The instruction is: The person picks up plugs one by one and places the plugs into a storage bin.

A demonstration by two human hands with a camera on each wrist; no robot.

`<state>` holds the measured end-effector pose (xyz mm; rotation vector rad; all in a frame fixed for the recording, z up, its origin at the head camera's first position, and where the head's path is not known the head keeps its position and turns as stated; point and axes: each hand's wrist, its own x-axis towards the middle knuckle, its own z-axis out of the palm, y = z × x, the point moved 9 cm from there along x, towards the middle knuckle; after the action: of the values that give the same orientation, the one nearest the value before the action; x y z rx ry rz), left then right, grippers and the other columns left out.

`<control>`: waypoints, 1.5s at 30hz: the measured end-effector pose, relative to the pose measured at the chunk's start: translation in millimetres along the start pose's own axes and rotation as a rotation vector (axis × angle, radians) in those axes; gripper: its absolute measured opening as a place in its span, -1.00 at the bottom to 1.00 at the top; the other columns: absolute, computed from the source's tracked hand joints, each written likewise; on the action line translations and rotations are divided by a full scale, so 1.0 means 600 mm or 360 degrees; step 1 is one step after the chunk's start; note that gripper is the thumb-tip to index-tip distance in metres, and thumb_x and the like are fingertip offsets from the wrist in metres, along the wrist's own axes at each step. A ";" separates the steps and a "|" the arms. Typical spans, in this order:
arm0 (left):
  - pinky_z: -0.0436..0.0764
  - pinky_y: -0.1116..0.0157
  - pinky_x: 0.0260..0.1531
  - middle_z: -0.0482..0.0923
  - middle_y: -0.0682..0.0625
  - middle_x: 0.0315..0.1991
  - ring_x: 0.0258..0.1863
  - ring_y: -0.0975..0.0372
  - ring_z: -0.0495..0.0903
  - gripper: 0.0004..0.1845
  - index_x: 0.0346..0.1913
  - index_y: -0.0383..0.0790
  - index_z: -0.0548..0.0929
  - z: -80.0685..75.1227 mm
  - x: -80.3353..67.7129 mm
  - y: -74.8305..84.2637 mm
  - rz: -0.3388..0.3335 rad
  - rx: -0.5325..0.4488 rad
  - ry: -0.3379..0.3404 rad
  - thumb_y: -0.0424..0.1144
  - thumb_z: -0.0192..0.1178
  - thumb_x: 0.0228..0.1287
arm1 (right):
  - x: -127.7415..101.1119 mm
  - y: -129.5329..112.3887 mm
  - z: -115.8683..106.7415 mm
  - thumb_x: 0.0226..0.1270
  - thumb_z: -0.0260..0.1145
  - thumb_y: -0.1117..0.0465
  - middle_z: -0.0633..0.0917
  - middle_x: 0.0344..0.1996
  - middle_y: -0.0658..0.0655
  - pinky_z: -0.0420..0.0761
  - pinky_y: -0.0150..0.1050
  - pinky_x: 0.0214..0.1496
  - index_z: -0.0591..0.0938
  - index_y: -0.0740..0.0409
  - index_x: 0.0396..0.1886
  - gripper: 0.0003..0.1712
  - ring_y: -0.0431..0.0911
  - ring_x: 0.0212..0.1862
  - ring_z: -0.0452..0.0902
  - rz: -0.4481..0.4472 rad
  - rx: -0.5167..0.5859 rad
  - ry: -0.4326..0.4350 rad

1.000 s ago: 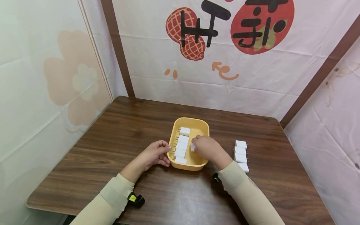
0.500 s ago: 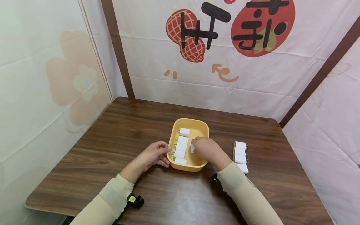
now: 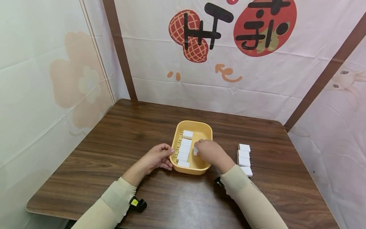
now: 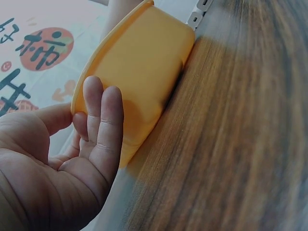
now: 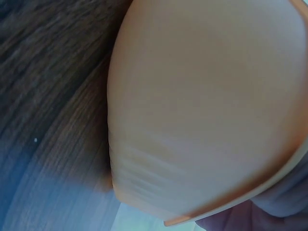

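Note:
A yellow plastic tray (image 3: 197, 171) stands mid-table. Along its left side lies a row of several white charger plugs (image 3: 184, 149), prongs pointing left. My left hand (image 3: 157, 158) pinches the tray's left rim with thumb and forefinger; the left wrist view shows two other fingers raised beside the tray's outer wall (image 4: 144, 62). Reaching over the right rim, my right hand (image 3: 213, 152) holds another white charger plug (image 3: 195, 151) by the tray floor, its far part hidden behind the fingers. In the right wrist view the tray's outer wall (image 5: 207, 106) covers most of that hand.
To the right of the tray, several white charger plugs (image 3: 244, 154) form a column on the brown wooden table (image 3: 148, 127), prongs pointing right. My right forearm passes close to the nearest one. Printed fabric walls (image 3: 154, 86) enclose the table at the back and sides.

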<state>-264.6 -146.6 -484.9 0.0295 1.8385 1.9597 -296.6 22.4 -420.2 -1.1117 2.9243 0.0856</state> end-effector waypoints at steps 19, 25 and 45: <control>0.80 0.13 -0.33 0.63 -0.11 -0.41 -0.49 0.15 0.71 -0.75 -0.01 -0.30 0.41 0.004 0.002 0.004 -0.0012 -0.0003 0.0008 -0.16 0.14 0.57 | 0.001 0.005 -0.002 0.41 0.40 0.20 0.69 -0.26 0.08 0.68 -0.16 -0.18 0.68 0.16 -0.04 -0.79 -0.07 -0.25 0.62 -0.0004 -0.0008 -0.0008; 0.80 0.12 -0.32 0.63 -0.12 -0.41 -0.48 0.14 0.71 -0.71 -0.01 -0.30 0.41 0.002 0.002 0.001 -0.0007 0.0002 0.0005 -0.13 0.17 0.55 | -0.001 0.004 -0.001 0.41 0.40 0.21 0.69 -0.26 0.08 0.67 -0.16 -0.18 0.68 0.16 -0.04 -0.80 -0.07 -0.25 0.62 -0.0002 0.0006 0.0004; 0.80 0.12 -0.32 0.64 -0.11 -0.43 -0.48 0.14 0.72 -0.75 -0.01 -0.29 0.42 0.000 0.000 0.002 -0.0027 -0.0004 0.0011 -0.15 0.15 0.56 | 0.001 0.002 -0.005 0.39 0.39 0.25 0.67 -0.24 0.08 0.65 -0.18 -0.23 0.68 0.15 -0.01 -0.78 -0.08 -0.28 0.60 -0.0032 0.0022 0.0015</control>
<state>-265.0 -146.5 -484.1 0.0067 1.8349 1.9530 -297.9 23.1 -417.2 -1.1426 2.9164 0.0605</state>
